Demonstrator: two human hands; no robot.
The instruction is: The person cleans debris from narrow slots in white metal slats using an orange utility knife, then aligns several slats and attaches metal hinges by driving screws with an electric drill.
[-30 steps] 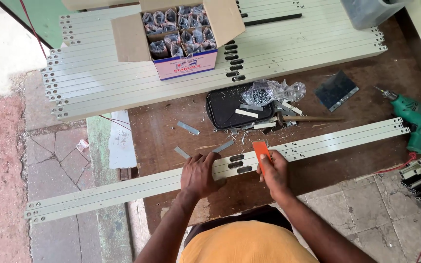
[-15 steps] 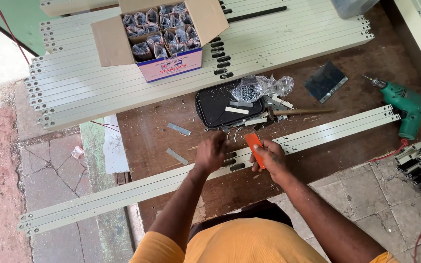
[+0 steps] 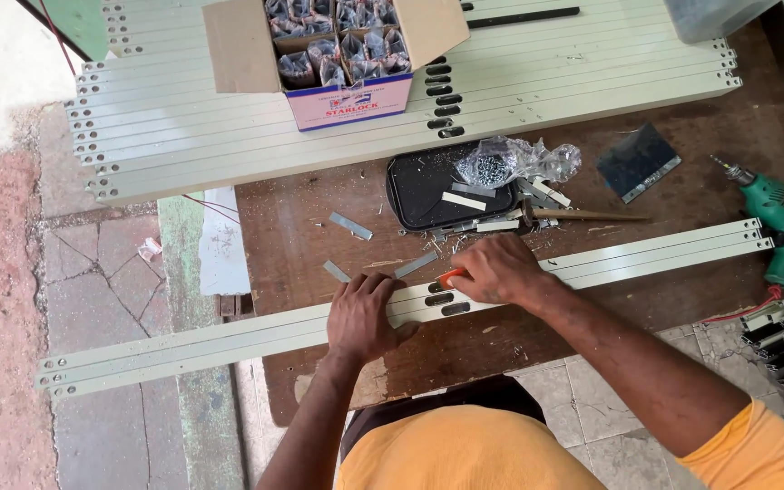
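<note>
A long cream metal profile (image 3: 646, 254) lies across the brown wooden table (image 3: 301, 227), with dark slots near its middle. My left hand (image 3: 363, 313) presses flat on the profile, left of the slots. My right hand (image 3: 494, 269) is closed around an orange-handled tool (image 3: 452, 277), whose end pokes out to the left over the slots. Small flat metal strips (image 3: 350, 226) lie on the table just behind the profile.
A stack of the same cream profiles (image 3: 229, 145) lies at the back under an open cardboard box (image 3: 338, 54) of packets. A black tray (image 3: 428, 186), a clear bag of screws (image 3: 510, 161), a hammer (image 3: 583, 215) and a green drill (image 3: 782, 222) are nearby.
My right hand has turned the orange tool down onto the slots, so the hand now covers most of it. My left hand has slid left along the profile.
</note>
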